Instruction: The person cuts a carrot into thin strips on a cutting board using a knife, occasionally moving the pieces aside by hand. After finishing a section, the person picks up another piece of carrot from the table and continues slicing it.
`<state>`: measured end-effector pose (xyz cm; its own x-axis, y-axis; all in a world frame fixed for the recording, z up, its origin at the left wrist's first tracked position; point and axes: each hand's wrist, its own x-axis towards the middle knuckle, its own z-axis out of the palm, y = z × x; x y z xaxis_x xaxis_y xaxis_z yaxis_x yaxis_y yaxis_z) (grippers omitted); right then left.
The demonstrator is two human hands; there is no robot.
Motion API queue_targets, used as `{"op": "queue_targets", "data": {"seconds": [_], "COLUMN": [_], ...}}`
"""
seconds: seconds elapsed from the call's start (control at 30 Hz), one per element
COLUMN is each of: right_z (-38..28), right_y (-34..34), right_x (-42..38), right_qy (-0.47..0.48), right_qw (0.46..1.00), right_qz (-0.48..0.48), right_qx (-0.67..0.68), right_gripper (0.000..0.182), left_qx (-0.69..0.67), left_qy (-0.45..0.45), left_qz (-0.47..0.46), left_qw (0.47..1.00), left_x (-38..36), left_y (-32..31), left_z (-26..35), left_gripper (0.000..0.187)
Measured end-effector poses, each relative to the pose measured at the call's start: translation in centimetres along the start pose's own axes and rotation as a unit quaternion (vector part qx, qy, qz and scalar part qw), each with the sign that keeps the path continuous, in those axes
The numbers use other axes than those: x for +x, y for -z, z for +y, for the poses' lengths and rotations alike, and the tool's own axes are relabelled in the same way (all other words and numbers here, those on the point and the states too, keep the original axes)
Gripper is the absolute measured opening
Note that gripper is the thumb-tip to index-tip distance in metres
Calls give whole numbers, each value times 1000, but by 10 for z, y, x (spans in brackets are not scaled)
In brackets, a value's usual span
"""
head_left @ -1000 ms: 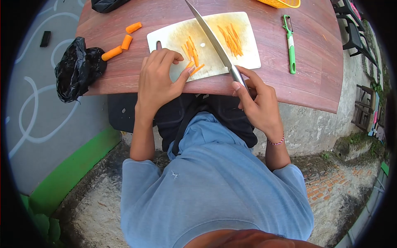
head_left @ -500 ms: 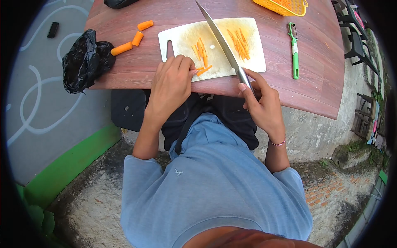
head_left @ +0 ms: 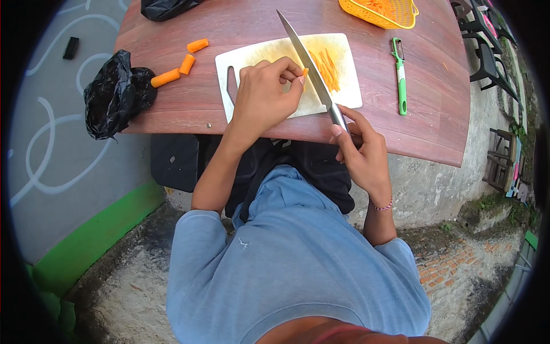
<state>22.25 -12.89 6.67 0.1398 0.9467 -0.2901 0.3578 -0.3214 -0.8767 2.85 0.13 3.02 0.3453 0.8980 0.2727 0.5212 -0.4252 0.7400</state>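
Note:
My right hand (head_left: 361,148) grips the handle of a long knife (head_left: 307,59), its blade slanting up and left over the white cutting board (head_left: 350,94). Thin carrot strips (head_left: 326,70) lie to the right of the blade. Between thumb and fingertips my left hand (head_left: 268,92) pinches a small carrot piece (head_left: 305,72), just left of the blade. That hand covers the middle-left part of the board and whatever lies under it.
Three carrot chunks (head_left: 166,77) and a black plastic bag (head_left: 117,94) are at the table's left. A green peeler (head_left: 400,77) lies right of the board. Behind it stands a yellow basket (head_left: 387,20) with shredded carrot. Another black bag (head_left: 166,8) is at the far edge.
My left hand has moved right and up from the board's near-left edge towards the blade, now pinching a carrot piece. The view has shifted slightly; my right hand still holds the knife.

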Motion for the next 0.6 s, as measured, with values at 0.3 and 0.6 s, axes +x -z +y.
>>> {"op": "queue_targets", "data": {"seconds": [0.3,0.6], "right_z": [6,1], "right_y": [-5,-12], "right_x": [7,17], "right_qy": [25,36], "right_qw": [1000,999], "right_qz": [-1,8], "right_qx": [-12,-11], "right_gripper": [41,40], "left_qx": [194,161], "left_qy": [-65,-157], "left_qz": [42,26], "left_qw": [978,974], "left_x": [-10,-19], "left_y": [3,3], "left_z": [-10,-25], "left_gripper": [12,15]}}
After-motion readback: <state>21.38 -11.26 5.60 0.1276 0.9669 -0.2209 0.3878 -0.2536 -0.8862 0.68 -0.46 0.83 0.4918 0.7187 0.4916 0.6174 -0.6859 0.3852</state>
